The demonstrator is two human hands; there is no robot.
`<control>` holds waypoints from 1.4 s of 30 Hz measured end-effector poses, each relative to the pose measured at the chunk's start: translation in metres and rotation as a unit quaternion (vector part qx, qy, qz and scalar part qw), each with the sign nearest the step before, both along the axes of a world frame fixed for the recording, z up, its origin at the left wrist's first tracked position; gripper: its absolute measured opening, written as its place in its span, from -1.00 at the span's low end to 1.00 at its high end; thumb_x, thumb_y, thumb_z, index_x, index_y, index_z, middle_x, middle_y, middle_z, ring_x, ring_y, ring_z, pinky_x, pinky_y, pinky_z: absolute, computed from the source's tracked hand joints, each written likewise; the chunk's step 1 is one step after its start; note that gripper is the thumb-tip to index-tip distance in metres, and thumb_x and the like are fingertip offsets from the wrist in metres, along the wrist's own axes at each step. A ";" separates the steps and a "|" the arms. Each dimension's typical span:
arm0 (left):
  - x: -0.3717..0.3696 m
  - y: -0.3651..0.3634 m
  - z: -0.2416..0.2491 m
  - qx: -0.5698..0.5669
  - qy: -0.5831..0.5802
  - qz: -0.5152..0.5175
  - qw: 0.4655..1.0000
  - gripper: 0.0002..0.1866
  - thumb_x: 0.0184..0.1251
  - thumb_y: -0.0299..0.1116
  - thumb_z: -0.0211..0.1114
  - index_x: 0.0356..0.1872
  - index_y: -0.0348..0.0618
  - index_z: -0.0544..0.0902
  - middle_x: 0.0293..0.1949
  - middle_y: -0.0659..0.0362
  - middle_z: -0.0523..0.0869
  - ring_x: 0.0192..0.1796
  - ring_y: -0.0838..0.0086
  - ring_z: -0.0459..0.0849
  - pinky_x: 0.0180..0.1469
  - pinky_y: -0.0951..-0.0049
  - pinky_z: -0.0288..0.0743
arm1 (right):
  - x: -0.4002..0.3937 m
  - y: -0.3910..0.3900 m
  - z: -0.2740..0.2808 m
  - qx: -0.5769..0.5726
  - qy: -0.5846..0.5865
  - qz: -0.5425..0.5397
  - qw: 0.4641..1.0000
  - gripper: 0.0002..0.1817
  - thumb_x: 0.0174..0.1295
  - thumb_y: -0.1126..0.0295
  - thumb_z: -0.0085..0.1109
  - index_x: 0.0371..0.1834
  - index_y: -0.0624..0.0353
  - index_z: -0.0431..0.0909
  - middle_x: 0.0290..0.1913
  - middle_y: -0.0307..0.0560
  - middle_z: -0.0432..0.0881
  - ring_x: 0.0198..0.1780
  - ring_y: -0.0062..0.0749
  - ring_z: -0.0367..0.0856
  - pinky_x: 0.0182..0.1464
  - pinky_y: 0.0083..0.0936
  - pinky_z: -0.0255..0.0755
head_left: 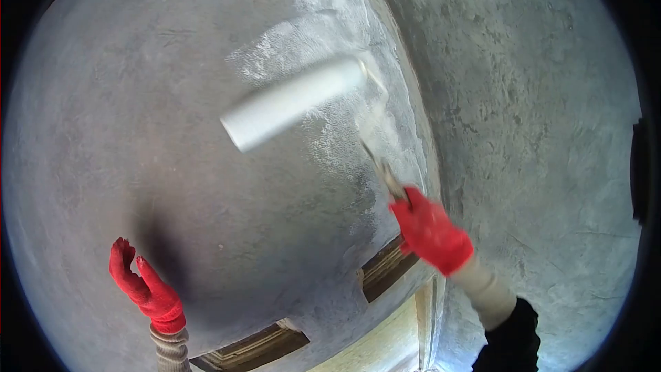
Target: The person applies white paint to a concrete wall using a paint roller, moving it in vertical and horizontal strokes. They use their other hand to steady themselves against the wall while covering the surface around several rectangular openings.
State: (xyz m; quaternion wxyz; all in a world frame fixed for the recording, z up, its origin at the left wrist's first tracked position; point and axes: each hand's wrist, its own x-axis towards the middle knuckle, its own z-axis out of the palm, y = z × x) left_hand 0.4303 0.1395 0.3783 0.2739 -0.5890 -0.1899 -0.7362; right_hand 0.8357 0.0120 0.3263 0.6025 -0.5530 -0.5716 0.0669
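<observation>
Rolling white paint onto a grey plastered surface overhead, early in the coat. Right hand (430,231), in a red glove, closed around the handle of the roller (292,105); sleeve of the roller lying against the ceiling (138,96), tilted, its free end down-left, its frame end up-right near the corner line. Left hand (141,286), also red-gloved, empty, fingers loosely spread and raised, touching nothing, well apart from the roller.

Only a thin, patchy white band (275,55) laid so far, above and just beside the roller, thinning out toward the corner; most of the grey still bare. Judged next: a steady stroke along the sleeve's rolling direction, overlapping the wet band, with even pressure to fill the streaks; probably a reload soon, coverage looking dry and broken.

Edges: corner seam (406,83) running just right of the roller's frame, with the adjoining wall (537,131) beyond it, so little room that way without scraping the frame. Wooden trim (385,265) and a notched edge below the right hand, close to the wrist. Wide open room to the left and lower left across bare plaster.
</observation>
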 end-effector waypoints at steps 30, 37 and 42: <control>-0.025 0.006 0.015 0.007 0.096 -0.047 0.994 -0.59 0.33 -0.55 0.10 0.21 -0.32 0.39 0.18 -0.06 0.47 0.12 0.15 0.48 0.17 0.25 0.37 | -0.026 -0.009 0.058 0.032 -0.021 -0.023 0.999 -0.52 0.37 0.05 0.04 0.13 0.23 0.38 -0.27 -0.06 0.46 -0.33 -0.45 0.55 -0.40 -0.46 0.62; -0.027 0.005 0.017 0.024 0.131 -0.052 0.990 -0.57 0.27 -0.57 0.17 0.18 -0.33 0.41 0.13 -0.08 0.51 0.08 0.12 0.53 0.12 0.23 0.41 | -0.065 -0.034 -0.002 -0.113 0.181 -0.063 0.975 -0.59 0.36 0.08 0.03 0.04 0.20 0.44 -0.36 -0.04 0.49 -0.43 -0.42 0.58 -0.44 -0.40 0.62; -0.029 0.005 0.018 0.030 0.130 -0.053 0.990 -0.57 0.24 -0.57 0.20 0.16 -0.33 0.42 0.09 -0.08 0.55 0.06 0.10 0.55 0.10 0.23 0.43 | -0.024 -0.003 0.067 0.155 -0.428 -0.192 0.869 -0.68 0.44 0.30 -0.07 0.14 0.23 0.39 -0.28 -0.06 0.49 -0.35 -0.50 0.60 -0.27 -0.43 0.68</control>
